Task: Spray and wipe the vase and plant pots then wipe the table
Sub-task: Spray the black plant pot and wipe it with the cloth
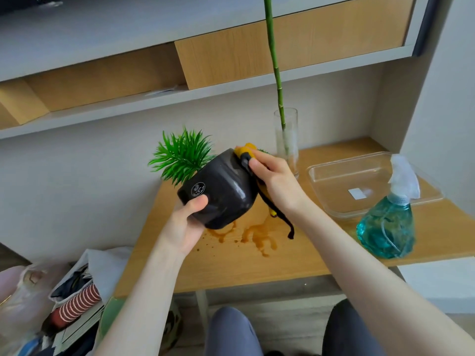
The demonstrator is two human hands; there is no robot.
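My left hand [189, 219] grips a black plant pot [221, 191] tilted on its side above the wooden table [231, 268], its spiky green plant [180, 155] pointing back left. My right hand [275, 181] presses a yellow cloth [245, 150] with black trim against the pot's upper right side; a black strap hangs down from the cloth. A tall clear glass vase [286, 142] with a green bamboo stem [273, 60] stands behind my right hand. A spray bottle [388, 227] of blue liquid stands at the right. Brown wet stains [254, 237] lie on the table under the pot.
A clear plastic tray [331, 199] lies at the back right, beside the spray bottle. Shelves with wooden panels [282, 47] hang overhead. Bags, striped cups [79, 301] and papers crowd the floor at the left. My knees show below the table's front edge.
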